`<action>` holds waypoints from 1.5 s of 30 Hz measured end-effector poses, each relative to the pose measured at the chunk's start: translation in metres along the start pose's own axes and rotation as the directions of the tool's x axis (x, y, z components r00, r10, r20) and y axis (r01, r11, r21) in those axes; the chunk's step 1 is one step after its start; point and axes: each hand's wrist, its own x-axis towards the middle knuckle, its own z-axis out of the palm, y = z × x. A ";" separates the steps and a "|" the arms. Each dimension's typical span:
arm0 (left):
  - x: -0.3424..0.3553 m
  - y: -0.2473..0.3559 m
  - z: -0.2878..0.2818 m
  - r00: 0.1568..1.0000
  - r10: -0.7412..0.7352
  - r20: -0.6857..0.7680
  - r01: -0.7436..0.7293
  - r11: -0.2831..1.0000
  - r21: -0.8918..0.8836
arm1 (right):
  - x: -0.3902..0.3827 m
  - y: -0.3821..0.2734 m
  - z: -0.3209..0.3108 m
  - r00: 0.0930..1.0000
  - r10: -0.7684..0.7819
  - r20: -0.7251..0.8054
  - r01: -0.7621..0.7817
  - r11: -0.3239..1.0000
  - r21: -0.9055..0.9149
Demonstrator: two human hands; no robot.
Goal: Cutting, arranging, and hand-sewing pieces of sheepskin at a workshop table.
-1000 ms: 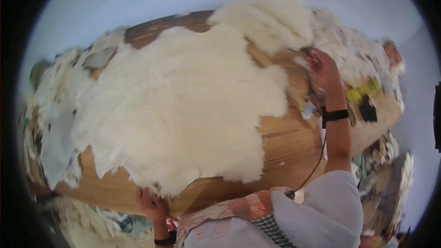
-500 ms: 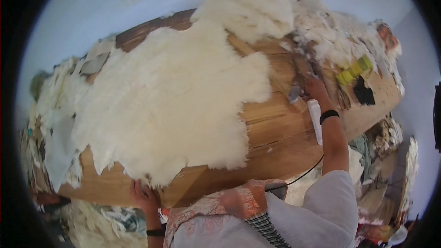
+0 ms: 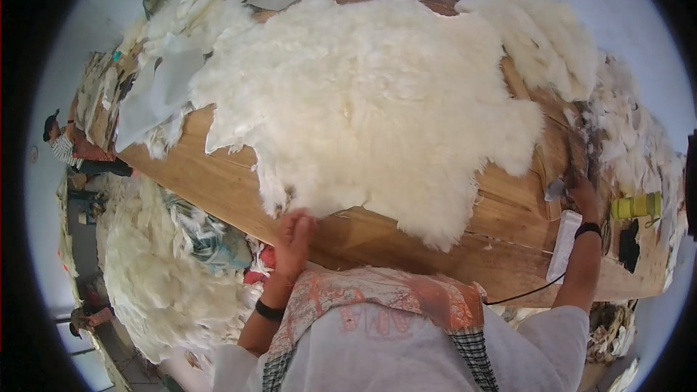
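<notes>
A large cream sheepskin point(image 3: 370, 109) lies wool side up across the wooden table point(image 3: 210, 149). At its near edge, my left hand point(image 3: 294, 238) has its fingers curled against the rim of the skin and seems to pinch it. My right hand point(image 3: 583, 197) reaches to the table's right side, among dark clutter. Its fingers are mostly hidden, so what it touches is unclear. Just left of it sits a small grey piece point(image 3: 555, 189), perhaps a blade. A white oblong object point(image 3: 563, 245) lies beside my right forearm, near a black cord point(image 3: 530, 292).
More fleece point(image 3: 537, 33) is piled at the back right, and wool scraps point(image 3: 628, 127) line the right end. A yellow-green roll point(image 3: 635, 207) and a black cloth point(image 3: 629, 245) lie there. Heaped wool point(image 3: 163, 268) fills the floor at left. A co-worker point(image 3: 76, 147) stands at far left.
The view has turned left, so the table and sheepskin appear shifted right and a co-worker has come into sight. My left hand stays at the skin's near edge; my right stays at the right-side clutter.
</notes>
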 end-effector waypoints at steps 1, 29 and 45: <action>0.001 0.017 0.013 0.921 -0.238 0.308 0.305 0.933 -0.193 | 0.000 0.026 0.001 0.992 0.125 0.007 -0.125 0.992 -0.016; -0.023 0.079 0.120 0.377 -0.250 0.892 0.799 0.575 -0.177 | -0.271 -0.243 -0.045 0.897 0.162 0.411 -0.424 0.057 0.904; -0.093 0.043 0.140 0.212 -0.254 0.944 0.862 0.504 -0.058 | -0.321 -0.259 -0.036 0.860 -0.140 0.490 -0.449 0.245 0.859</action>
